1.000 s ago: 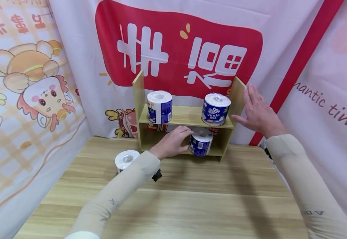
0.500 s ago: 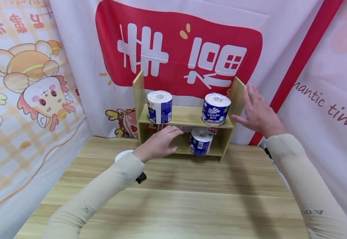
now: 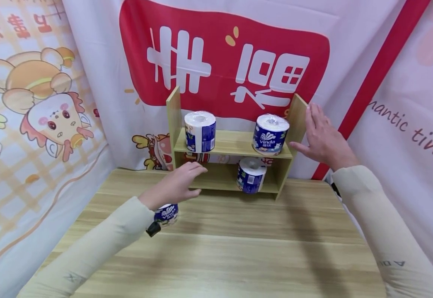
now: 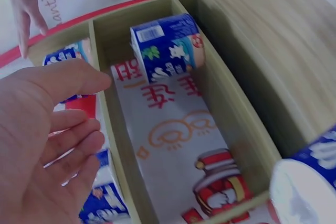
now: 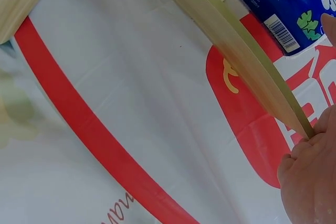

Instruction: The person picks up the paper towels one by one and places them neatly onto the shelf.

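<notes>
My left hand [image 3: 174, 185] hovers in front of the wooden shelf's left half with its fingers loosely bent, holding nothing. In the left wrist view the same hand [image 4: 47, 140] is apart from the shelf. On the shelf's lower tier, toward the right, stands a blue-and-white toilet paper roll [image 3: 251, 176]. Two more rolls stand on the upper tier, a left roll [image 3: 200, 132] and a right roll [image 3: 271, 135]. Another roll [image 3: 166, 214] on the table is partly hidden behind my left wrist. My right hand [image 3: 325, 138] rests its extended fingers against the shelf's right side panel [image 3: 297, 120].
The small two-tier shelf [image 3: 231, 142] stands at the back of the wood-grain table [image 3: 238, 256]. Behind it hangs a printed cloth [image 3: 223, 62] with a red sign. Printed cloths also border the left and right sides.
My left hand has drawn away from the lower-tier roll and moved left, over toward the roll on the table. The right hand stays at the side panel.
</notes>
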A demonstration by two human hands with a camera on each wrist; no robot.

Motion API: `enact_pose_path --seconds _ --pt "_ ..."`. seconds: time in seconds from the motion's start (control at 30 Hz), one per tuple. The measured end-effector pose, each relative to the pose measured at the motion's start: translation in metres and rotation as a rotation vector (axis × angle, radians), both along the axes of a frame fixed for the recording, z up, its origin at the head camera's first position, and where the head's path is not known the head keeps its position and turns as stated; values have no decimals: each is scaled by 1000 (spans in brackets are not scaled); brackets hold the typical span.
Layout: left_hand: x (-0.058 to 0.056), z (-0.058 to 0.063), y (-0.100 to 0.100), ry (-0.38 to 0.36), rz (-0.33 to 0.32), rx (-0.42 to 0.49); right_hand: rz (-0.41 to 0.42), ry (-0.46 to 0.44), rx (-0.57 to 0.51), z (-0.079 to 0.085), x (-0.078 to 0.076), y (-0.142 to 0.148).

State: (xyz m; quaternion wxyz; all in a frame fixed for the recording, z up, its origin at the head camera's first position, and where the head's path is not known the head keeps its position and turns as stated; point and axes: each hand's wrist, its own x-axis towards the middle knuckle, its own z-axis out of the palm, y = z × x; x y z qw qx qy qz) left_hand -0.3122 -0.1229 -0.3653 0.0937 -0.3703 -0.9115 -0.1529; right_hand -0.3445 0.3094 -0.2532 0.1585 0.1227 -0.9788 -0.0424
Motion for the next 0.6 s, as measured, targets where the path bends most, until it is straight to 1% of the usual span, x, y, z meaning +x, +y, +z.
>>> enact_pose_path --seconds 0.1,0.27,0.43,0.6 --pt "3 -7 -16 -27 31 -9 -3 -1 8 0 0 0" --pt "7 -16 -39 -46 66 -26 -4 -14 -1 1 0 -1" --pt "10 -21 -56 -69 89 -45 -1 -13 -6 1 0 -1" --pt "13 -26 -68 -85 92 -53 -2 -9 -2 0 0 0"
